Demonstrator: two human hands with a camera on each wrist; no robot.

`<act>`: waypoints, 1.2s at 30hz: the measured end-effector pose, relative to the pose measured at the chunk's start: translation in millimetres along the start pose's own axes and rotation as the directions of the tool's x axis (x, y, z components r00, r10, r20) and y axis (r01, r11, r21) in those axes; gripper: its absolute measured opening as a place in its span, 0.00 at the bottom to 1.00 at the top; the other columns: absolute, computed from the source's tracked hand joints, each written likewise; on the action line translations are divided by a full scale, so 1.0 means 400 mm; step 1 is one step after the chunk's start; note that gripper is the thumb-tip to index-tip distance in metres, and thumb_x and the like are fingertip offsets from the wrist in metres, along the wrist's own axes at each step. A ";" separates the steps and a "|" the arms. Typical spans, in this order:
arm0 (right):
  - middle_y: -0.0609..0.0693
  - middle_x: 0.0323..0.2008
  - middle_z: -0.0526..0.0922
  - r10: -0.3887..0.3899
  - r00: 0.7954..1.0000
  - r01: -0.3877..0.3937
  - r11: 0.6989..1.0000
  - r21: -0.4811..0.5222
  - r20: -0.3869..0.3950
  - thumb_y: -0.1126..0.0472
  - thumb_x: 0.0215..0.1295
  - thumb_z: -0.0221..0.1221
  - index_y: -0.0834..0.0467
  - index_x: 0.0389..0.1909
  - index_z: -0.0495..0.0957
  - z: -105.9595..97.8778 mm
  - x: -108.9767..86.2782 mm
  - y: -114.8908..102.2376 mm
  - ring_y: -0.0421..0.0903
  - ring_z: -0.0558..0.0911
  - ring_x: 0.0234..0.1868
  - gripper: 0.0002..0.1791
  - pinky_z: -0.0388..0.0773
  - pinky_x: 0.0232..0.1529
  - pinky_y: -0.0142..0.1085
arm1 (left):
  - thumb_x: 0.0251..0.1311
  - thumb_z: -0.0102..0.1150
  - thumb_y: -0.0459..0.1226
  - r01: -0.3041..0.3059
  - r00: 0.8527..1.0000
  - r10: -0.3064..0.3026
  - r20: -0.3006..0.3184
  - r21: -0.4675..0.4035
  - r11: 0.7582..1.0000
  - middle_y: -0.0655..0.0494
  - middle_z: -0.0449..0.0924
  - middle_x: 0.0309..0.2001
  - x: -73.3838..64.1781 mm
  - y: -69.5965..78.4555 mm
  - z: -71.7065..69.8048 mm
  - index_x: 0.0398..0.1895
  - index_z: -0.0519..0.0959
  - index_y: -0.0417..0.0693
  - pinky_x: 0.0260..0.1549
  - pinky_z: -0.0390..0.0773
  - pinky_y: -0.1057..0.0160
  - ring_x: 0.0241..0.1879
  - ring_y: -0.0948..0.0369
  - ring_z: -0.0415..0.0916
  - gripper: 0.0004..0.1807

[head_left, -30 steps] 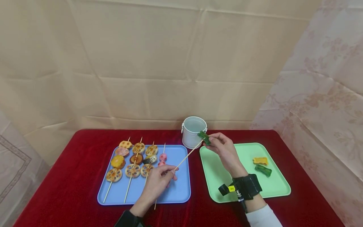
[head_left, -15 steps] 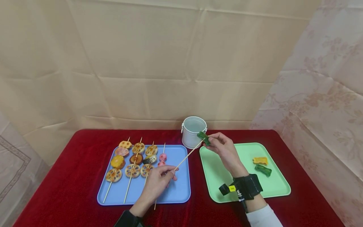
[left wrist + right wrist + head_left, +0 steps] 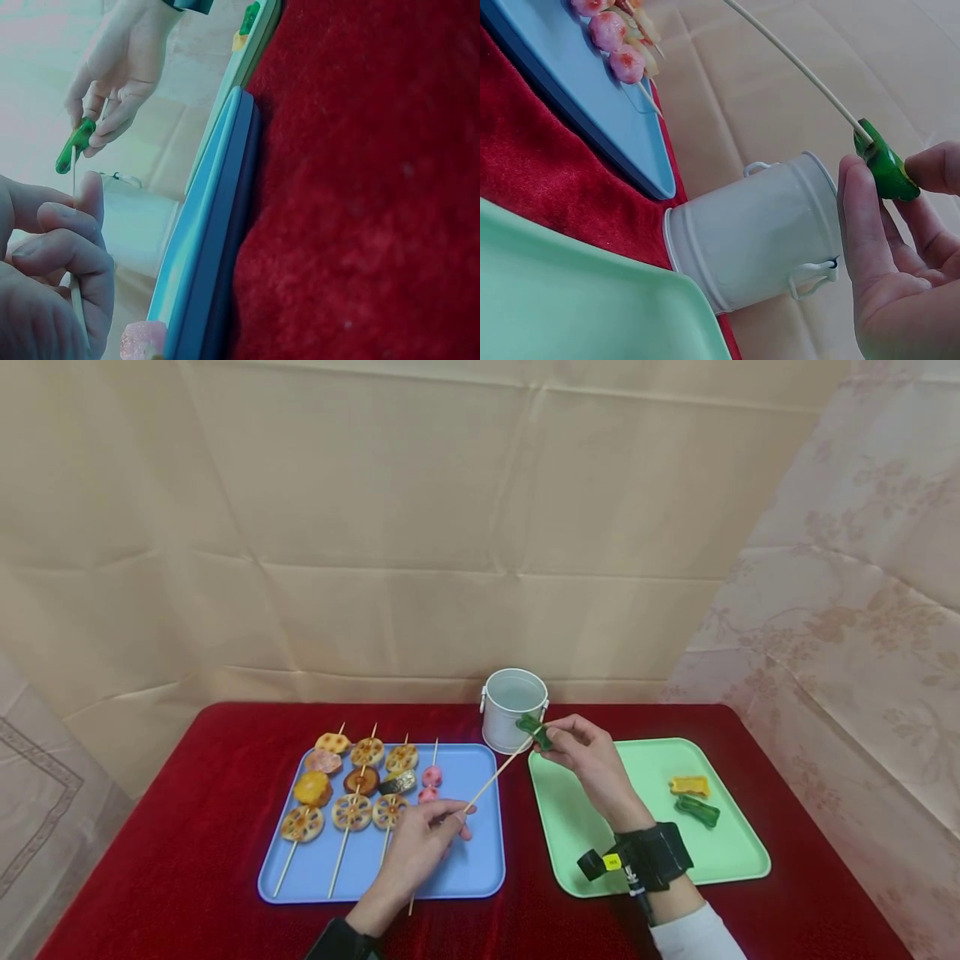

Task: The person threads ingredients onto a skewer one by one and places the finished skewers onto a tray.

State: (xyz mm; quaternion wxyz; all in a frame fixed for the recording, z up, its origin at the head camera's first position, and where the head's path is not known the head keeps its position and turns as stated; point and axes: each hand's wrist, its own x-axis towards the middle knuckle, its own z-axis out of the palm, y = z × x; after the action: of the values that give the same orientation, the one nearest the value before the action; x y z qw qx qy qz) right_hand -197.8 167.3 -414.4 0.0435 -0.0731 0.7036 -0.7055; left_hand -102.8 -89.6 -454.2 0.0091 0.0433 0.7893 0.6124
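My left hand (image 3: 423, 843) pinches a thin wooden skewer (image 3: 495, 777), which slants up to the right above the blue tray (image 3: 480, 868). At the skewer's far end, my right hand (image 3: 588, 768) holds a green pepper piece (image 3: 891, 169) between thumb and fingers. In the right wrist view the skewer's tip meets the pepper piece; how deep it sits inside cannot be told. The green tray (image 3: 592, 827) lies below the right hand, bearing another green pepper piece (image 3: 697, 811) and a yellow piece (image 3: 688, 786).
Loaded skewers with lotus root slices (image 3: 351, 812) and other pieces lie on the blue tray. One with pink balls (image 3: 431, 777) is partly hidden by my left hand. A white bucket (image 3: 502, 727) stands behind, between the trays, close to the pepper piece. Red cloth (image 3: 187, 860) covers the table.
My right hand has shifted slightly left, and the pepper piece has moved a little left and down against the skewer's tip. The left hand has stayed nearly still.
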 end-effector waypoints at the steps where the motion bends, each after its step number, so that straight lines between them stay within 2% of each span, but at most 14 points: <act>1: 0.60 0.49 0.84 0.000 1.000 0.000 1.000 0.002 0.007 0.60 0.75 0.61 0.67 0.52 0.77 0.001 -0.001 0.002 0.55 0.87 0.47 0.14 0.83 0.51 0.39 | 0.68 0.60 0.32 0.002 1.000 -0.002 0.001 -0.001 1.000 0.54 0.85 0.25 0.000 0.000 0.001 0.46 0.88 0.38 0.16 0.61 0.71 0.16 0.68 0.67 0.11; 8: 0.61 0.50 0.83 0.014 1.000 -0.014 1.000 -0.017 0.018 0.55 0.76 0.61 0.67 0.57 0.76 0.010 0.002 0.006 0.59 0.86 0.48 0.20 0.83 0.51 0.38 | 0.69 0.58 0.32 -0.010 1.000 0.010 -0.003 0.008 1.000 0.55 0.84 0.25 0.002 0.002 0.010 0.46 0.87 0.37 0.18 0.63 0.71 0.18 0.67 0.68 0.11; 13: 0.60 0.48 0.85 0.029 1.000 -0.028 0.997 -0.074 0.009 0.49 0.76 0.60 0.66 0.61 0.79 0.020 0.012 -0.004 0.51 0.87 0.45 0.26 0.83 0.51 0.37 | 0.69 0.59 0.34 -0.019 1.000 0.020 -0.024 0.027 0.999 0.57 0.83 0.24 0.007 0.012 0.022 0.45 0.87 0.39 0.19 0.64 0.70 0.19 0.67 0.69 0.10; 19: 0.55 0.37 0.87 -0.018 0.997 0.014 0.998 -0.056 -0.075 0.52 0.75 0.61 0.69 0.53 0.82 0.040 0.017 -0.024 0.50 0.87 0.39 0.22 0.84 0.47 0.36 | 0.72 0.61 0.39 -0.052 0.996 0.057 -0.068 0.076 0.996 0.59 0.80 0.21 0.020 0.025 0.040 0.41 0.89 0.43 0.23 0.65 0.68 0.21 0.67 0.68 0.10; 24: 0.55 0.37 0.87 -0.025 0.992 0.023 1.000 -0.019 -0.124 0.54 0.77 0.60 0.68 0.55 0.82 0.056 0.014 -0.025 0.45 0.85 0.37 0.20 0.84 0.46 0.34 | 0.70 0.62 0.38 -0.055 0.992 0.058 -0.108 0.037 0.998 0.56 0.79 0.19 0.025 0.030 0.054 0.38 0.88 0.42 0.21 0.62 0.68 0.19 0.68 0.66 0.09; 29: 0.55 0.39 0.86 -0.003 0.993 0.007 1.000 0.027 -0.120 0.53 0.77 0.60 0.68 0.56 0.82 0.062 0.009 -0.018 0.46 0.84 0.39 0.21 0.83 0.48 0.34 | 0.70 0.62 0.37 -0.022 0.992 0.024 -0.123 0.016 1.000 0.56 0.80 0.20 0.025 0.028 0.057 0.37 0.88 0.42 0.21 0.61 0.69 0.18 0.69 0.65 0.09; 36: 0.57 0.40 0.86 0.016 0.995 -0.015 1.000 0.014 -0.098 0.54 0.76 0.61 0.68 0.54 0.83 0.067 0.002 -0.007 0.48 0.84 0.41 0.20 0.84 0.48 0.35 | 0.70 0.62 0.38 -0.008 0.993 0.010 -0.121 0.024 1.000 0.56 0.81 0.20 0.025 0.025 0.056 0.38 0.88 0.43 0.22 0.60 0.69 0.18 0.69 0.64 0.09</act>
State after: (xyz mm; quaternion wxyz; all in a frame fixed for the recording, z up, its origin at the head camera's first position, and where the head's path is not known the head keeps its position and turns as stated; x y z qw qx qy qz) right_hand -193.9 140.9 -411.6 0.0149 -0.0329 0.7008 -0.7125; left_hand -110.5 -64.8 -449.6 -0.0419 0.0099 0.7955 0.6045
